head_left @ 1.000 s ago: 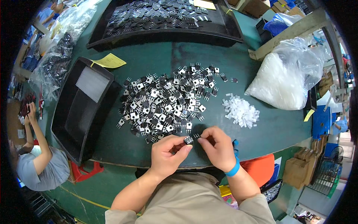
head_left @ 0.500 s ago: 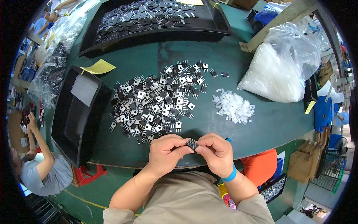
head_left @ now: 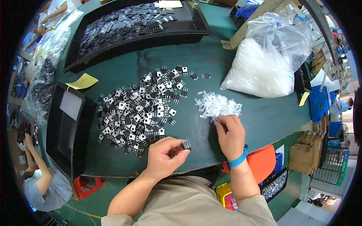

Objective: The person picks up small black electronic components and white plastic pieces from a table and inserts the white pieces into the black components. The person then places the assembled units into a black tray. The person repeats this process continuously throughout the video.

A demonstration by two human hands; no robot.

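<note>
My left hand (head_left: 166,156) is closed near the front edge of the table, pinching a small stack of black transistors (head_left: 186,144) between thumb and forefinger. Metal leg ends show on the face of the stack. My right hand (head_left: 230,137), with a blue band at the wrist, reaches to the near side of a heap of small translucent white plastic pieces (head_left: 218,104). Thumb and forefinger come together at the heap's edge, on a white piece there. Left of the heap spreads a big pile of loose three-legged transistors (head_left: 132,113), black on one side and silvery on the other.
A black tray (head_left: 139,40) full of transistors lies at the back. At left stands another black tray (head_left: 56,124) with a yellow paper (head_left: 83,81) at its corner. A clear bag of white pieces (head_left: 260,67) sits at right. A co-worker (head_left: 47,188) sits at far left.
My right hand has let go of the transistor stack and moved right and forward to the white pieces. The left hand keeps the stack. The whole view has shifted slightly.
</note>
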